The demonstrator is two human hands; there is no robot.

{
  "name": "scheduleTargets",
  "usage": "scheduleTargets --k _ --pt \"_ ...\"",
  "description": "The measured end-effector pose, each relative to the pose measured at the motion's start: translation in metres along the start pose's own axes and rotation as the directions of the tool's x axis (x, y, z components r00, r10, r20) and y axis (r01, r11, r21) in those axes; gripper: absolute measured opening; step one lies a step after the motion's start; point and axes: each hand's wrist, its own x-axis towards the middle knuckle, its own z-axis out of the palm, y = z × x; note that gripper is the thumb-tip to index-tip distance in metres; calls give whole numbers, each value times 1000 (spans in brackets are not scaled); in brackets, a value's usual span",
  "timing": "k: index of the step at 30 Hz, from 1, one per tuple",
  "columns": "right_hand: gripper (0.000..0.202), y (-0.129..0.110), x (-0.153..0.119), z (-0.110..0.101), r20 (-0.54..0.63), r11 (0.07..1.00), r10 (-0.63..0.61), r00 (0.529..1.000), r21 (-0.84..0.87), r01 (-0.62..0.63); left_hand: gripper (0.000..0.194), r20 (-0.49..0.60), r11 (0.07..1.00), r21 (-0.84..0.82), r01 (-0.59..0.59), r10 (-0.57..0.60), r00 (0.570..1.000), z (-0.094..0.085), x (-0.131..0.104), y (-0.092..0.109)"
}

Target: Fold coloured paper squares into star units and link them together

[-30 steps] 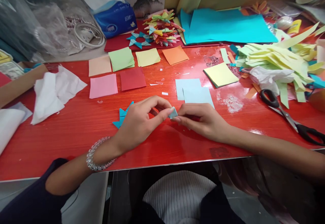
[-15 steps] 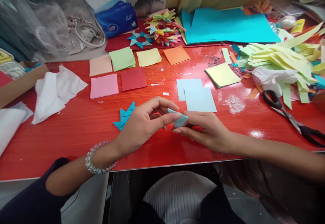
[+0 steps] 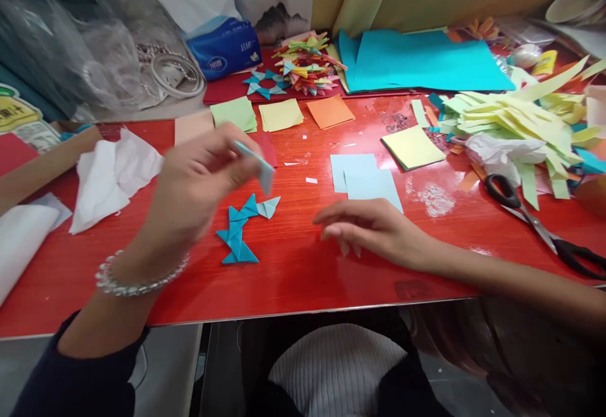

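My left hand is raised over the table's left part, its thumb and fingers pinching a small folded light blue paper piece. Below it on the table lie joined blue folded pieces in a curved row, with one light blue folded piece at the upper right end. My right hand hovers or rests near the front of the table, fingers apart and holding nothing. Just behind it are two light blue paper squares, partly overlapping.
Paper squares in green, yellow and orange lie at the back. Black-handled scissors and pale paper strips are at the right. White tissue sits at the left.
My left hand has moved left and up with the light blue folded piece, uncovering the joined blue pieces. My right hand has let go of that piece.
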Motion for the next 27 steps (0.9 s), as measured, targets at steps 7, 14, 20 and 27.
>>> scheduleTargets --k 7,14,20,27 --pt "34 -15 23 -2 216 802 102 971 560 -209 15 305 992 123 20 -57 951 17 -7 -19" --pt "39 -20 30 4 128 854 85 988 502 -138 12 265 989 141 33 -70 962 9 -2 -22" --pt "26 -17 31 7 -69 965 113 991 245 -93 18 234 972 213 96 -146 961 14 -2 -20" --pt "25 -12 32 6 -105 933 118 987 352 -74 24 180 969 234 75 -119 976 20 -5 -17"
